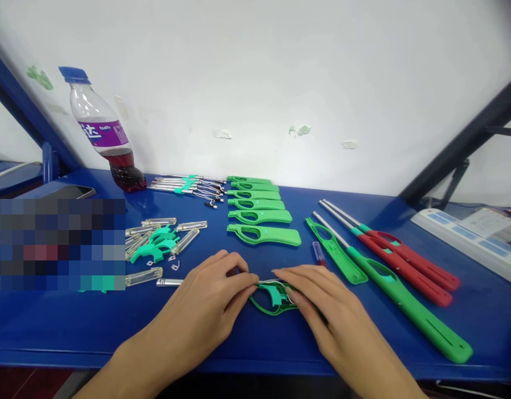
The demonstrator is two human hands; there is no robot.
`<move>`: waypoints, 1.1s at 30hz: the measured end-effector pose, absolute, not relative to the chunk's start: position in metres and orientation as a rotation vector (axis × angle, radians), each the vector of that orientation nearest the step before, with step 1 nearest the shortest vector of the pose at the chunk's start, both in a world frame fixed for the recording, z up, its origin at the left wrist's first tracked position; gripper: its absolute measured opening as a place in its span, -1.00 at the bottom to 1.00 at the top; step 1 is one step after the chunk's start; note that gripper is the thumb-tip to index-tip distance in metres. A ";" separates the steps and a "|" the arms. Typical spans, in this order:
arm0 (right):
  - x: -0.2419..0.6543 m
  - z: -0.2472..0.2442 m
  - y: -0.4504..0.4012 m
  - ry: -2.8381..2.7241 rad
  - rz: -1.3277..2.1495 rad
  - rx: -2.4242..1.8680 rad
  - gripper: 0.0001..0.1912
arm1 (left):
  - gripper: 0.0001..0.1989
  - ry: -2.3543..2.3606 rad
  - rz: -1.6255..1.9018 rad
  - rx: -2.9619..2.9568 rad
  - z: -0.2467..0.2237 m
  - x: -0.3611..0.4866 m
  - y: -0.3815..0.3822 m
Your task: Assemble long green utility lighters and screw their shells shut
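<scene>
In front of me lies a green half-casing of a long-nosed lighter [264, 308], with a teal trigger [275, 293] inside its loop. A silver metal tube [168, 282] sticks out to the left of my left hand. My left hand [214, 293] is closed, thumb and fingertips pinching the casing's neck end, where the tube meets it. My right hand [326, 299] is closed over the handle end, its fingers at a thin pale wire near the trigger. The handle is mostly hidden beneath that hand.
Several green half-casings [264, 235] are lined up behind my hands. Left are metal tubes with wires [184, 185], clear fuel tanks [143, 275], teal triggers [156, 246] and a bottle [101, 130]. Right are a screwdriver [318, 252], green casing [338, 255], assembled lighters [409, 302] and a power strip [467, 238].
</scene>
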State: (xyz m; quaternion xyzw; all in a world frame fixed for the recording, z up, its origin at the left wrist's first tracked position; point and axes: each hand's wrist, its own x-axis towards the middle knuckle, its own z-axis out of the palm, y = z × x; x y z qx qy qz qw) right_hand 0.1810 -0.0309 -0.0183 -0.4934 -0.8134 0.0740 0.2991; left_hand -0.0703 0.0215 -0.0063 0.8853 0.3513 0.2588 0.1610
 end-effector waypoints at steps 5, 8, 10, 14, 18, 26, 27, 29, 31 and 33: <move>0.181 -0.017 -0.030 -2.164 0.229 -1.250 -0.58 | -0.74 0.979 0.763 2.548 -0.006 -0.070 0.022; 0.180 -0.016 -0.030 -2.153 0.216 -1.233 -0.60 | -0.74 0.972 0.783 2.549 -0.005 -0.069 0.022; 0.181 -0.016 -0.031 -2.137 0.187 -1.221 -0.63 | -0.75 0.965 0.796 2.548 -0.005 -0.069 0.021; 0.182 -0.016 -0.032 -2.129 0.131 -1.191 -0.64 | -0.74 0.956 0.790 2.550 -0.007 -0.068 0.021; 0.182 -0.016 -0.031 -2.151 0.090 -1.182 -0.57 | -0.74 0.938 0.821 2.572 -0.009 -0.068 0.021; 0.180 -0.019 -0.031 -2.161 0.267 -1.267 -0.58 | -0.74 0.927 0.841 2.595 -0.009 -0.067 0.020; 0.180 -0.020 -0.030 -2.161 0.287 -1.277 -0.58 | -0.74 0.921 0.842 2.598 -0.009 -0.067 0.020; 0.180 -0.019 -0.030 -2.162 0.321 -1.289 -0.60 | -0.75 0.918 0.840 2.599 -0.010 -0.066 0.021; 0.180 -0.019 -0.029 -2.153 0.342 -1.297 -0.63 | -0.76 0.926 0.834 2.599 -0.010 -0.066 0.021; 0.181 -0.019 -0.029 -2.149 0.346 -1.297 -0.66 | -0.77 0.934 0.822 2.599 -0.010 -0.066 0.020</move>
